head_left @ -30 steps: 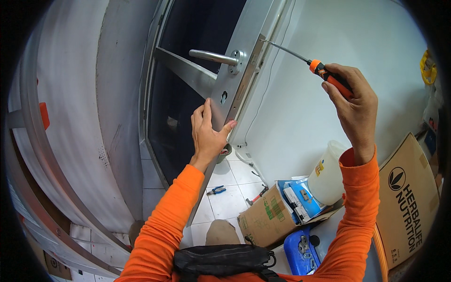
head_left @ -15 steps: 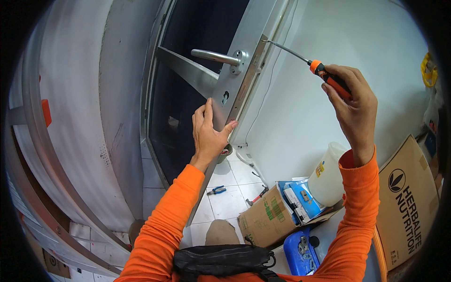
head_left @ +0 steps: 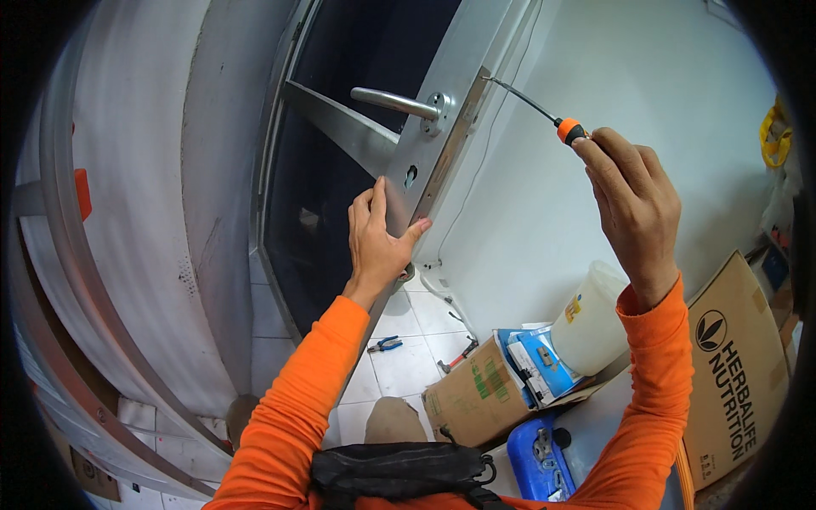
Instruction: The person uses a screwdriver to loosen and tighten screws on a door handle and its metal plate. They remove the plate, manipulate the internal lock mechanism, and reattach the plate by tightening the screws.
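A screwdriver [head_left: 535, 109] with an orange and black handle is held in my right hand [head_left: 642, 204], fingers closed round the handle's end. Its tip meets the upper part of the lock's narrow faceplate [head_left: 450, 153], set in the edge of the grey metal door [head_left: 472, 42]. My left hand [head_left: 378, 246] grips that door lower down, fingers on its face and thumb on its edge. Above this hand is a cylinder hole [head_left: 411, 176], and higher still a silver lever handle [head_left: 395, 103]. The screwdriver's rear end is hidden inside my right hand.
Blue-handled pliers [head_left: 385, 344] and a red-and-black tool [head_left: 457, 355] lie on the tiled floor. To the right stand a cardboard box [head_left: 476, 387], a translucent tub [head_left: 586, 323], a blue case [head_left: 531, 459] and a larger carton [head_left: 731, 374]. Curved metal rails [head_left: 81, 255] run along the left.
My right hand has turned and shifted its hold, so its fingers now cover more of the screwdriver handle. The left hand keeps its place on the door. The view has shifted slightly.
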